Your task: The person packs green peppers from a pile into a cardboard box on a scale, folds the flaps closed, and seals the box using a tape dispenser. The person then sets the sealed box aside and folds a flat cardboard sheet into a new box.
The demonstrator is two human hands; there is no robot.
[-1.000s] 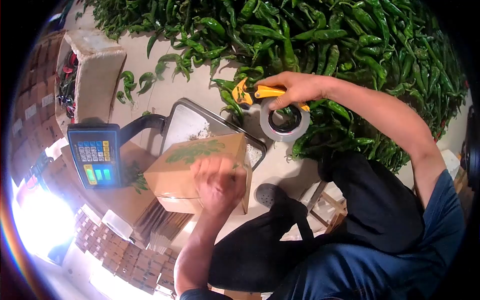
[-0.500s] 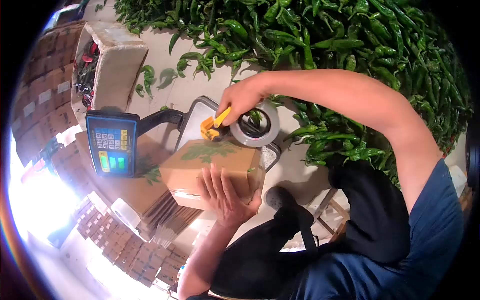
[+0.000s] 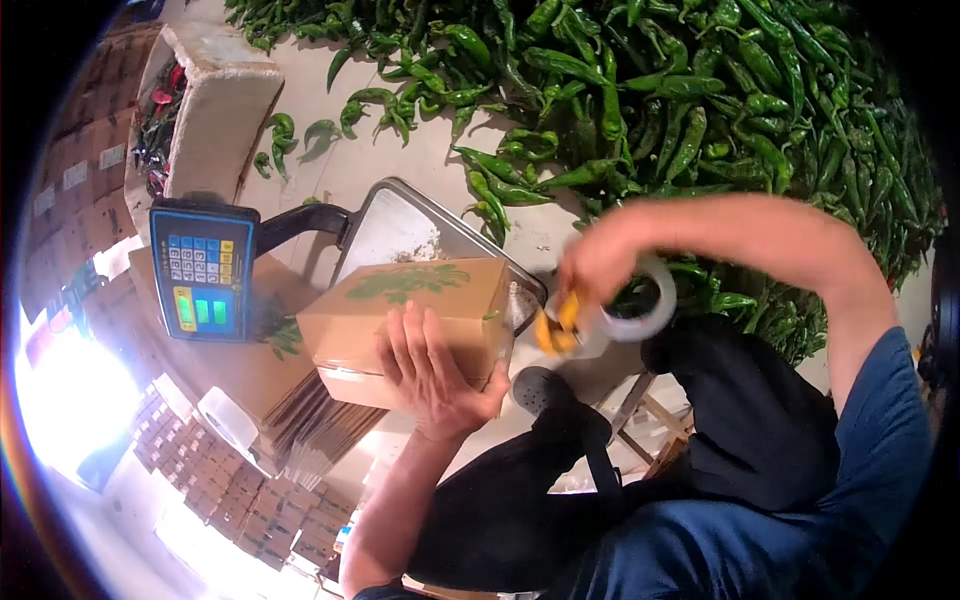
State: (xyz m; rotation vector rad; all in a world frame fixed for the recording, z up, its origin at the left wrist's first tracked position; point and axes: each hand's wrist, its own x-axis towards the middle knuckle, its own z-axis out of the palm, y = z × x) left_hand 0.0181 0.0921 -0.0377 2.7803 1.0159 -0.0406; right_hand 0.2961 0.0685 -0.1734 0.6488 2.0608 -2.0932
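Note:
A closed cardboard box [image 3: 340, 325] with a green plant print on top sits on the weighing scale's platform [image 3: 385, 225]. My left hand [image 3: 435, 375] lies against the box's near side, its fingers stretched out flat and its thumb by the right corner. To the right of the box, apart from it, my right hand [image 3: 598, 262] is closed around a tape dispenser. The yellow tape dispenser [image 3: 558, 325] is blurred by motion, and its large roll of clear tape [image 3: 645, 310] hangs beside the hand.
The scale's lit display [image 3: 205, 270] stands left of the box, above flattened cartons [image 3: 300, 430]. Green peppers [image 3: 640, 100] are heaped across the floor behind. A foam box [image 3: 215, 110] with dark and red contents stands at the back left. A wooden stool [image 3: 650, 425] is near my legs.
My right hand has moved with the tape dispenser from above the box's far edge toward the right and nearer me. My left hand stays on the box; the whole view shifts slightly.

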